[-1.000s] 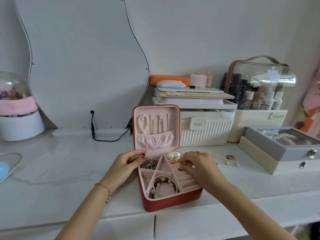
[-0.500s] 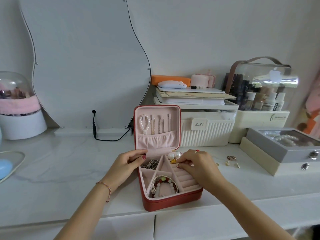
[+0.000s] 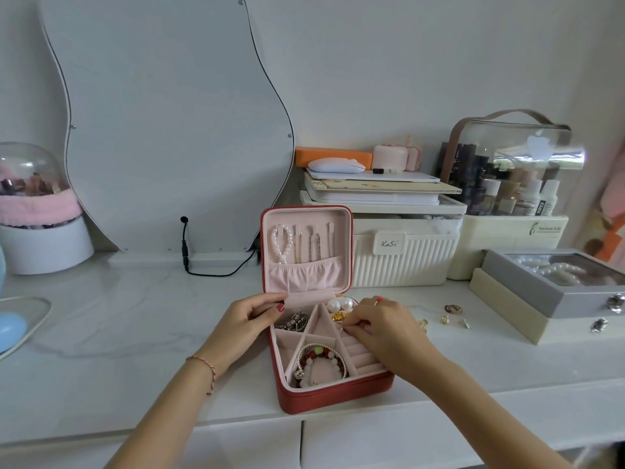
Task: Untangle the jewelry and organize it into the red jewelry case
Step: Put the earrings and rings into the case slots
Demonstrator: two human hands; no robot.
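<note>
The red jewelry case [image 3: 324, 399] stands open near the table's front edge, its pink lid upright. A pearl bracelet [image 3: 282, 243] and thin chains [image 3: 314, 247] hang in the lid. In the tray lie a silver tangle [image 3: 294, 322], two pearl earrings [image 3: 340, 303], a gold piece [image 3: 338, 316] and beaded bracelets [image 3: 319, 362]. My left hand [image 3: 247, 321] grips the case's left rim by the hinge. My right hand [image 3: 382, 324] hovers over the ring rolls, its fingertips pinched on a small piece of jewelry that is mostly hidden.
Loose small pieces [image 3: 453, 309] lie on the white table right of the case. A grey glass-lid box [image 3: 554, 292] with pearls sits at the right. Behind the case stand a ribbed white box [image 3: 406, 262], a mirror [image 3: 162, 130] and its black cable [image 3: 216, 272].
My right hand's fingertips have curled in and dropped from beside the gold piece onto the top ring roll. My left hand keeps the same hold on the case.
</note>
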